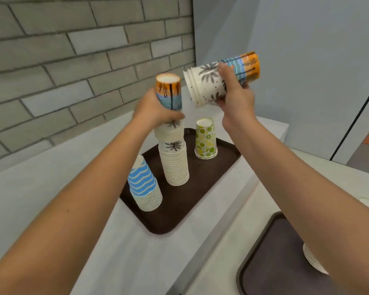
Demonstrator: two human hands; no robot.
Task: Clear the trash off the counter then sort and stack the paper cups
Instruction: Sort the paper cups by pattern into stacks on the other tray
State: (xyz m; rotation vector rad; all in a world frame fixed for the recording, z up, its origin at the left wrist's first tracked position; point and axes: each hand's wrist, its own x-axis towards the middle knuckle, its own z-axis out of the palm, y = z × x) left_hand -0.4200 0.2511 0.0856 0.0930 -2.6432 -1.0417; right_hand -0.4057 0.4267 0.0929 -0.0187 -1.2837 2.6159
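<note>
**Two palm-print bunches in hand, one tall stack at risk**

The main risk is the tall stack of upturned white paper cups with palm prints (174, 167), which stands near the middle of the dark brown plastic tray (179, 211) on the pale grey table (51, 199). It is narrow and high. A sideways push from above, or a bunch set on crooked, could tip it onto the shorter stack of blue wave-striped paper cups (144, 184) at the tray's near left corner. It could also fall onto the single upturned green lime-print paper cup (206, 138) just to its right. A bunch forced down askew may jam, or crush the rims below it. The tilted bunch could also slide apart if the grip loosens, because its nested rims point down and to the left.

The left hand (156, 108) is closed round a short bunch of orange, blue and white palm-print cups (168, 90). It holds the bunch upright directly over the tall stack. The bunch's lower rim is blurred, so I cannot tell whether it is seated on the stack or just above it.

The right hand (234, 96) grips a second bunch of the same palm-print cups (209, 81) in the air, up and to the right of the first. This bunch is tilted almost on its side, well above the tray and touching nothing else.

At lower right, a second dark tray (271, 265) carries a low stack of white cups (312, 260), partly hidden by the right forearm.
</note>
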